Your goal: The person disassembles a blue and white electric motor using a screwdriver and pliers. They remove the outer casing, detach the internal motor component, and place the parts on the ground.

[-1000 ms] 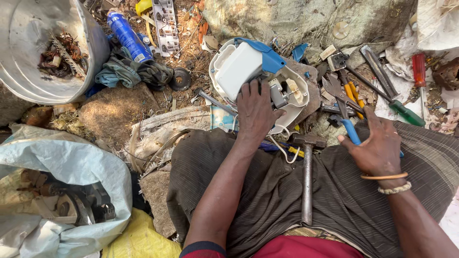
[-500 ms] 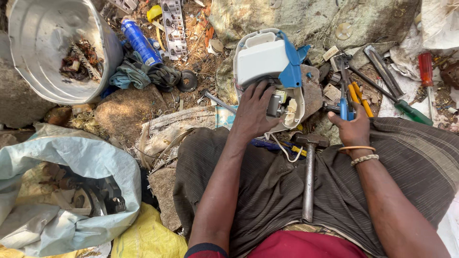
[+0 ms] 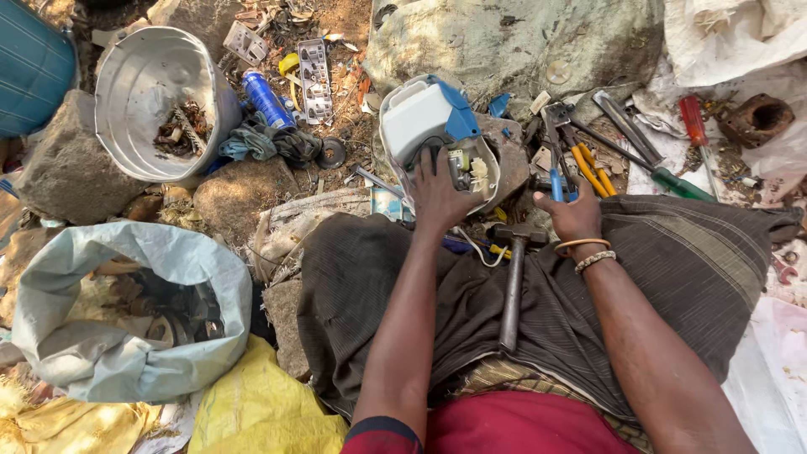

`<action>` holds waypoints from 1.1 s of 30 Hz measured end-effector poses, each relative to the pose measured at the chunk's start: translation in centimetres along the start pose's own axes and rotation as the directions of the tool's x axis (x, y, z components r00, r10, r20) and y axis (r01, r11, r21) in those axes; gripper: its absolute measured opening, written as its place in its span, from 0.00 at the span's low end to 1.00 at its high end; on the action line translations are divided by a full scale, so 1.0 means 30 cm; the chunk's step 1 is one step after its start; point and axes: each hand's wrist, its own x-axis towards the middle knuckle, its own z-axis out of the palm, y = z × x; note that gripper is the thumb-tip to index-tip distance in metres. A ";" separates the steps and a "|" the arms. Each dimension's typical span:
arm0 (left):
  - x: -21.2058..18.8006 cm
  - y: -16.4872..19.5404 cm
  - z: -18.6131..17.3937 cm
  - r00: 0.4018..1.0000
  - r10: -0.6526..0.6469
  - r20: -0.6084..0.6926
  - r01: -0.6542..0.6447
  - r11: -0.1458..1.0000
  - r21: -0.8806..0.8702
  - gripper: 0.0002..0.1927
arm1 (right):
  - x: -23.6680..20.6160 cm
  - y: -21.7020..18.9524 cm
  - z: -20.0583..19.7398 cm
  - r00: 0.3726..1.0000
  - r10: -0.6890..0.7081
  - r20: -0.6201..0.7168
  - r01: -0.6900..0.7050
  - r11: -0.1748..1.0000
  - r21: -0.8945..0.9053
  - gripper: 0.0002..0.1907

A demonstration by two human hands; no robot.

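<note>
A broken white plastic appliance housing [image 3: 424,126] with a blue part at its upper right is seen lying tilted on a flat stone [image 3: 504,143], just beyond the person's lap. Its lower side is opened up, and small metal and cream-coloured parts are exposed inside. The left hand [image 3: 437,195] is laid on the lower edge of the housing with the fingers spread and pressed against it, so that it is steadied rather than enclosed. The right hand [image 3: 575,215] is closed around the blue handles of a pair of pliers [image 3: 555,151], whose metal head points away from the person among other tools on the ground. Two bracelets are worn on the right wrist. A hammer [image 3: 513,282] is rested on the dark cloth [image 3: 672,261] over the lap, its head lying between the two hands. A red-handled screwdriver [image 3: 694,124] is seen well apart to the right, and a metal tub [image 3: 139,84] to the far left.
</note>
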 end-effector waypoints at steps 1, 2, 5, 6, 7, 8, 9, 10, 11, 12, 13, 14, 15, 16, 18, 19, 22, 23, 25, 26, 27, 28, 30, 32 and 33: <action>-0.014 -0.010 -0.008 0.999 0.041 0.010 -0.041 0.999 0.018 0.67 | -0.013 0.000 -0.012 1.000 0.007 -0.006 -0.007 1.000 -0.001 0.48; -0.029 -0.017 -0.019 0.997 0.078 0.017 -0.078 0.996 0.034 0.67 | -0.026 -0.001 -0.021 0.999 -0.037 -0.018 0.038 0.997 0.070 0.49; -0.070 0.003 -0.048 0.997 0.026 0.079 -0.030 0.998 0.047 0.64 | -0.061 -0.013 -0.032 0.995 -0.088 -0.051 0.098 0.968 0.233 0.49; -0.080 0.019 -0.051 0.994 -0.023 0.108 0.018 0.999 0.046 0.62 | -0.071 -0.019 -0.030 0.998 -0.054 -0.045 0.063 0.966 0.250 0.48; -0.088 0.037 -0.048 0.993 -0.082 0.080 0.078 0.995 0.054 0.61 | -0.079 -0.024 -0.028 0.999 -0.024 -0.037 0.033 0.963 0.267 0.47; -0.092 0.057 -0.038 0.989 -0.139 0.050 0.136 0.989 0.058 0.59 | -0.086 -0.029 -0.024 0.998 -0.031 -0.046 0.043 0.950 0.308 0.47; -0.094 0.074 -0.023 0.980 -0.197 0.024 0.196 0.979 0.061 0.58 | -0.092 -0.032 -0.023 0.998 -0.035 -0.053 0.051 0.936 0.347 0.46; -0.095 0.084 -0.004 0.978 -0.207 -0.017 0.207 0.978 0.035 0.59 | -0.097 -0.033 -0.021 0.998 -0.038 -0.057 0.057 0.922 0.384 0.45; -0.094 0.089 0.019 0.975 -0.216 -0.056 0.216 0.976 0.008 0.60 | -0.099 -0.032 -0.023 0.997 -0.064 -0.048 0.077 0.917 0.392 0.44; -0.093 0.086 0.042 0.970 -0.226 -0.091 0.225 0.974 -0.020 0.61 | -0.101 -0.028 -0.025 0.996 -0.086 -0.040 0.094 0.912 0.399 0.43; -0.092 0.074 0.064 0.972 -0.196 -0.126 0.196 0.980 -0.013 0.62 | -0.101 -0.023 -0.029 0.994 -0.106 -0.029 0.108 0.908 0.404 0.43; -0.092 0.057 0.082 0.973 -0.168 -0.160 0.169 0.986 -0.005 0.63 | -0.101 -0.017 -0.034 0.990 -0.144 -0.008 0.132 0.883 0.450 0.42; -0.092 0.037 0.097 0.972 -0.138 -0.193 0.142 0.990 0.006 0.65 | -0.100 -0.012 -0.037 0.983 -0.181 0.011 0.152 0.855 0.496 0.41; -0.093 0.015 0.106 0.974 -0.108 -0.197 0.112 0.994 0.009 0.66 | -0.100 -0.009 -0.039 0.975 -0.220 0.027 0.170 0.822 0.544 0.41; -0.092 -0.025 0.108 0.975 -0.041 -0.218 0.046 0.999 0.019 0.68 | -0.100 -0.012 -0.038 0.968 -0.239 0.081 0.149 0.800 0.582 0.42; -0.097 -0.041 0.102 0.982 -0.028 -0.186 0.026 1.000 -0.015 0.68 | -0.104 -0.020 -0.035 0.963 -0.243 0.112 0.130 0.791 0.598 0.43; -0.113 -0.059 0.073 0.995 0.002 -0.105 -0.010 0.997 -0.077 0.67 | -0.122 -0.072 -0.038 0.925 -0.336 0.179 0.170 0.786 0.595 0.43; -0.120 -0.057 0.064 0.997 0.002 -0.081 -0.007 0.998 -0.068 0.67 | -0.132 -0.096 -0.045 0.929 -0.297 0.220 0.168 0.870 0.464 0.43; -0.130 -0.052 0.046 0.996 0.015 -0.087 -0.019 0.999 -0.048 0.68 | -0.155 -0.145 -0.083 0.938 -0.197 0.286 0.155 0.974 0.165 0.42; -0.132 -0.051 0.039 0.992 0.033 -0.123 -0.038 0.999 -0.036 0.69 | -0.167 -0.168 -0.110 0.918 -0.230 0.324 0.266 0.961 -0.070 0.42; -0.129 -0.051 0.033 0.985 0.057 -0.163 -0.062 0.998 -0.024 0.69 | -0.176 -0.190 -0.142 0.895 -0.255 0.366 0.371 0.880 -0.295 0.41; -0.124 -0.054 0.028 0.988 0.042 -0.146 -0.052 0.996 -0.068 0.69 | -0.183 -0.208 -0.168 0.871 -0.264 0.415 0.459 0.737 -0.496 0.42; -0.110 -0.065 0.022 0.995 0.000 -0.095 -0.015 0.988 -0.157 0.69 | -0.196 -0.236 -0.203 0.825 -0.258 0.503 0.550 0.572 -0.609 0.42; -0.093 -0.077 0.022 0.997 -0.069 0.026 0.073 0.977 -0.202 0.69 | -0.196 -0.257 -0.207 0.815 -0.198 0.544 0.559 0.516 -0.649 0.42; -0.087 -0.080 0.024 0.992 -0.097 0.082 0.113 0.969 -0.221 0.70 | -0.192 -0.266 -0.196 0.825 -0.155 0.544 0.530 0.548 -0.647 0.42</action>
